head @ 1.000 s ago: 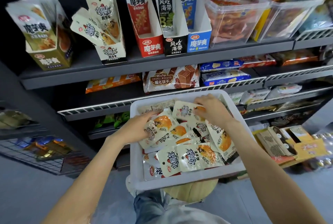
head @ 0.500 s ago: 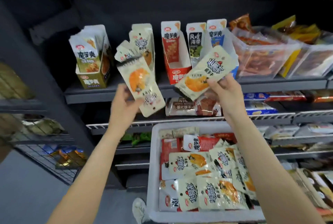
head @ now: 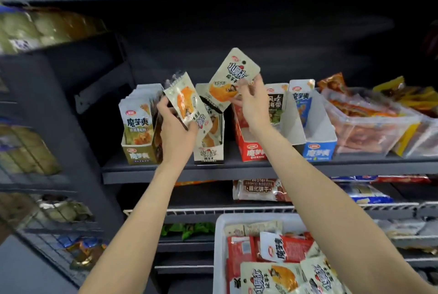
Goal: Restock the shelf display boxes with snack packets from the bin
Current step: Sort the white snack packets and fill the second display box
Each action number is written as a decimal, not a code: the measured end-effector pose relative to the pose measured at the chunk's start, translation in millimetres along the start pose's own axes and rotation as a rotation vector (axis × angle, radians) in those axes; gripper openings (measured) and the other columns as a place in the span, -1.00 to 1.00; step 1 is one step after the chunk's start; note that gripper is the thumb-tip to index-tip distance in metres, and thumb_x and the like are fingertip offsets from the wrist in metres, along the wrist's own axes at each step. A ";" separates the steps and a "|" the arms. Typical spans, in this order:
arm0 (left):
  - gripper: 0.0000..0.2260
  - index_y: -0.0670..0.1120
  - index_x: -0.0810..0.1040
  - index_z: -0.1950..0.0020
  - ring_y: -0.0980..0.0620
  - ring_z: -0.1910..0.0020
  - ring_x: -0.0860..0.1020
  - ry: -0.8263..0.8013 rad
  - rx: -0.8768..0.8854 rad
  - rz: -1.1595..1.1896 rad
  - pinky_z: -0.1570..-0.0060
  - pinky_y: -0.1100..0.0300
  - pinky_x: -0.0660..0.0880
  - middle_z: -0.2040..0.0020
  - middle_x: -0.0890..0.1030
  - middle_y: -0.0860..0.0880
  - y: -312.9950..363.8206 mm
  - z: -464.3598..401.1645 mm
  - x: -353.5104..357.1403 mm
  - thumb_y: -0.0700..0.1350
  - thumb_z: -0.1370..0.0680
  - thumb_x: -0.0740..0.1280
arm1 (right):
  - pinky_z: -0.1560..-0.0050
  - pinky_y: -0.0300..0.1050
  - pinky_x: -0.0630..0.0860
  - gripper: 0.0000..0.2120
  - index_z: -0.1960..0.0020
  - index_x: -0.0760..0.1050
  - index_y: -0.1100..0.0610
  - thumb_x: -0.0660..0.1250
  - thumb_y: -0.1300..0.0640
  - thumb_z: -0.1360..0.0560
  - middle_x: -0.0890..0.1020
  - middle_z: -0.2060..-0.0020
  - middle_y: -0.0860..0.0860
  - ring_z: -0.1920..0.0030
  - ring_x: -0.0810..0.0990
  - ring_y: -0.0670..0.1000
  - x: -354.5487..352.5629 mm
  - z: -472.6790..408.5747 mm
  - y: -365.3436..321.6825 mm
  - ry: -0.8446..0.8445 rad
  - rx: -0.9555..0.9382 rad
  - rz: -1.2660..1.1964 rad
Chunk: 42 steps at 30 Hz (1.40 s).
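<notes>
L hand [head: 176,132] grips a cream packet [head: 187,102] w/ orange print, fingers curled round its lower end, packet tilted w/ top leaning left, held just in front of the cream display box [head: 209,151]. R hand [head: 253,104] pinches a second cream packet [head: 233,79] by its lower right edge btwn thumb and fingertips; it's raised above and a bit right of that same box, top corner tipped right. Cream box sits on the dark shelf [head: 237,170], already has some matching packets standing in it. Just left of it: olive-green box [head: 139,137], packed w/ packets. To the right: red box [head: 248,144], then a dark seaweed box [head: 276,104] mostly hidden behind R wrist, then blue box [head: 317,149]; further right, clear tubs [head: 369,128] of orange-red snacks. Near, bottom right: white bin [head: 219,246] holding red and cream packets, under R forearm. Wafer biscuit pack [head: 258,189] lies on the shelf below.
</notes>
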<state>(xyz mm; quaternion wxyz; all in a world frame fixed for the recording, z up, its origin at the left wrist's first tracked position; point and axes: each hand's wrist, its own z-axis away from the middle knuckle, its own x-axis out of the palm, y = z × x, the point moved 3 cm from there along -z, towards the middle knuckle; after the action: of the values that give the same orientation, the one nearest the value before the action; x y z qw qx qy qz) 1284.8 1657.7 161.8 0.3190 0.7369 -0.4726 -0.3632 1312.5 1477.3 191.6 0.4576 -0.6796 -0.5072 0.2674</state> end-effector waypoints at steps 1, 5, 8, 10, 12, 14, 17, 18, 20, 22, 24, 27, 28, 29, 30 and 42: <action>-0.45 -0.04 0.12 -0.34 0.17 0.06 0.53 -0.005 0.010 -0.032 0.18 0.47 0.40 -0.08 0.51 0.03 -0.2 1.1 1.3 -0.33 -0.49 0.31 | 0.00 0.02 0.63 -0.78 -0.24 0.37 -0.02 0.17 0.01 -0.61 0.57 -0.13 0.03 -0.11 0.60 0.00 3.6 -6.8 4.6 0.001 -0.008 0.072; -0.44 -0.03 0.13 -0.38 0.10 -0.01 0.53 -0.036 0.014 -0.160 0.24 0.48 0.38 -0.16 0.52 0.00 0.7 1.7 5.5 -0.30 -0.50 0.32 | 0.10 -0.08 0.64 -0.75 -0.28 0.41 0.11 0.19 0.11 -0.62 0.58 0.01 -0.03 -0.02 0.61 0.00 16.6 -22.3 16.9 -0.033 0.008 0.147; -0.35 0.01 0.11 -0.42 0.01 -0.21 0.49 -0.085 0.044 -0.205 0.02 0.25 0.43 -0.28 0.47 -0.03 1.5 -2.2 10.3 -0.34 -0.47 0.35 | 0.12 -0.06 0.64 -0.79 -0.20 0.50 0.19 0.25 0.18 -0.58 0.59 0.15 -0.03 0.08 0.62 0.05 24.7 -29.7 24.8 -0.100 0.027 0.248; -0.24 0.09 0.08 -0.45 0.01 -0.20 0.47 -0.129 0.080 -0.218 -0.03 0.15 0.49 -0.29 0.40 -0.03 1.2 -3.2 14.9 -0.36 -0.42 0.39 | 0.06 0.03 0.58 -0.85 -0.03 0.55 0.20 0.31 0.13 -0.54 0.60 0.21 0.02 0.12 0.60 0.12 28.4 -35.6 29.4 -0.176 0.009 0.479; -0.13 0.18 0.02 -0.47 0.01 -0.09 0.49 -0.172 0.093 -0.263 0.04 0.13 0.52 -0.23 0.35 -0.04 -1.6 -1.9 19.6 -0.36 -0.39 0.43 | 0.08 -0.05 0.47 -0.82 0.06 0.55 0.21 0.34 0.08 -0.51 0.61 0.14 0.11 0.08 0.57 0.13 32.6 -37.0 33.5 -0.262 -0.009 0.708; -0.07 0.21 -0.02 -0.47 -0.02 -0.06 0.50 -0.180 0.100 -0.312 0.00 0.09 0.52 -0.22 0.32 -0.05 -4.0 -1.2 22.6 -0.33 -0.36 0.46 | 0.09 -0.13 0.38 -0.80 0.02 0.56 0.22 0.36 0.09 -0.49 0.55 -0.01 0.15 0.00 0.52 0.12 34.6 -36.4 36.1 -0.257 -0.047 0.804; -0.22 0.01 0.15 -0.47 -0.08 -0.17 0.45 -0.107 0.204 -0.435 -0.09 0.18 0.46 -0.29 0.29 -0.10 -5.1 -0.9 22.9 -0.29 -0.37 0.47 | 0.05 -0.24 0.32 -0.75 -0.15 0.52 0.15 0.37 0.15 -0.48 0.48 -0.10 0.13 -0.05 0.49 0.07 30.3 -34.0 35.3 -0.137 -0.049 0.714; -0.27 -0.06 0.21 -0.45 -0.08 -0.23 0.40 -0.074 0.251 -0.487 -0.09 0.27 0.39 -0.32 0.29 -0.13 -4.5 -0.3 21.5 -0.30 -0.37 0.46 | 0.06 -0.30 0.29 -0.72 -0.18 0.49 0.14 0.36 0.18 -0.48 0.49 -0.11 0.12 -0.02 0.47 0.02 28.2 -33.0 35.4 -0.108 -0.053 0.664; -0.34 -0.12 0.27 -0.43 -0.09 -0.31 0.32 -0.029 0.301 -0.551 -0.10 0.34 0.25 -0.36 0.27 -0.17 -2.7 1.1 17.7 -0.28 -0.39 0.46 | 0.15 -0.41 0.25 -0.72 -0.20 0.48 0.13 0.34 0.21 -0.49 0.52 -0.09 0.11 0.10 0.41 -0.08 23.9 -29.1 32.1 -0.084 -0.108 0.623; -0.38 -0.14 0.29 -0.41 -0.09 -0.33 0.30 -0.017 0.324 -0.550 -0.17 0.39 0.16 -0.37 0.29 -0.18 -1.0 2.9 13.7 -0.27 -0.40 0.45 | 0.20 -0.48 0.29 -0.74 -0.18 0.50 0.11 0.33 0.20 -0.49 0.54 -0.07 0.08 0.17 0.39 -0.14 20.2 -20.2 27.1 -0.100 -0.163 0.626; -0.43 -0.14 0.33 -0.39 -0.07 -0.32 0.31 -0.014 0.331 -0.506 -0.20 0.41 0.12 -0.34 0.34 -0.16 -0.2 5.1 8.6 -0.26 -0.42 0.42 | 0.15 -0.50 0.32 -0.75 -0.18 0.50 0.10 0.32 0.19 -0.50 0.54 -0.08 0.05 0.12 0.43 -0.13 14.9 -7.2 22.7 -0.121 -0.185 0.612; -0.58 -0.09 0.41 -0.32 0.02 -0.22 0.37 0.005 0.324 -0.418 -0.16 0.34 0.23 -0.22 0.46 -0.05 -1.2 11.9 -1.2 -0.22 -0.47 0.37 | -0.05 -0.23 0.44 -0.76 -0.18 0.50 0.11 0.30 0.21 -0.51 0.56 -0.08 0.01 -0.01 0.50 -0.06 4.4 16.3 18.2 -0.157 -0.225 0.575; -0.65 -0.08 0.44 -0.28 0.02 -0.17 0.41 0.013 0.330 -0.383 -0.14 0.33 0.25 -0.15 0.51 -0.01 -1.3 15.0 -4.2 -0.19 -0.49 0.34 | -0.08 -0.14 0.47 -0.76 -0.17 0.50 0.11 0.30 0.21 -0.51 0.57 -0.06 0.00 -0.03 0.51 -0.04 1.2 24.4 17.1 -0.174 -0.243 0.575; -0.71 -0.07 0.47 -0.24 0.03 -0.11 0.45 0.018 0.337 -0.338 -0.11 0.33 0.28 -0.07 0.55 0.04 -0.9 18.4 -6.8 -0.16 -0.51 0.32 | -0.09 -0.11 0.49 -0.77 -0.16 0.50 0.12 0.30 0.22 -0.51 0.58 -0.04 -0.01 -0.04 0.52 -0.03 -1.7 32.7 15.8 -0.189 -0.260 0.576; -0.75 -0.07 0.50 -0.20 0.04 -0.04 0.48 0.013 0.343 -0.287 -0.07 0.33 0.31 0.00 0.57 0.08 0.7 21.6 -8.4 -0.12 -0.53 0.29 | -0.08 -0.11 0.50 -0.78 -0.15 0.50 0.12 0.29 0.24 -0.51 0.58 -0.01 -0.02 -0.03 0.53 -0.04 -4.5 41.1 13.4 -0.203 -0.274 0.577; -0.81 0.01 0.57 -0.10 0.22 0.16 0.53 -0.755 0.408 -0.321 0.14 0.19 0.52 0.10 0.60 0.15 -18.8 153.2 62.3 -0.05 -0.51 0.30 | 0.01 -0.12 0.57 -0.85 -0.05 0.57 0.08 0.35 0.21 -0.49 0.66 0.11 -0.01 0.15 0.59 -0.09 -158.0 200.3 68.6 -0.402 0.159 0.934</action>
<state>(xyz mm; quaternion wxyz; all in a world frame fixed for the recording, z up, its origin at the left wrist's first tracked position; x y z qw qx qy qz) 1183.3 1587.1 50.3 -0.0873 0.6647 -0.4975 -0.5505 1123.1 1395.4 26.7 0.2330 -0.7320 -0.2056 0.6063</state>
